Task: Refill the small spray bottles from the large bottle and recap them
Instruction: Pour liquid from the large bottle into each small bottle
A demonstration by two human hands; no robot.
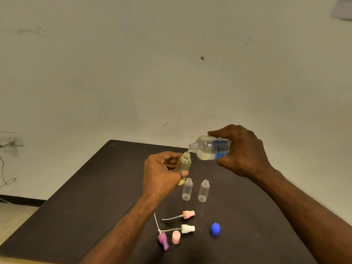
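Note:
My left hand grips a small yellowish bottle above the dark table, its open neck up. My right hand holds the large clear bottle with a blue label, tipped on its side, its mouth touching the small bottle's neck. Clear liquid lies in the large bottle's lower side. Two uncapped clear small bottles stand upright just below my hands. Nearer me lie three spray heads with tubes: pink, white and purple.
A pink cap stands beside the purple head. The blue cap lies to the right of the spray heads. The dark table stands against a white wall. A wall socket with a hanging cord is at far left.

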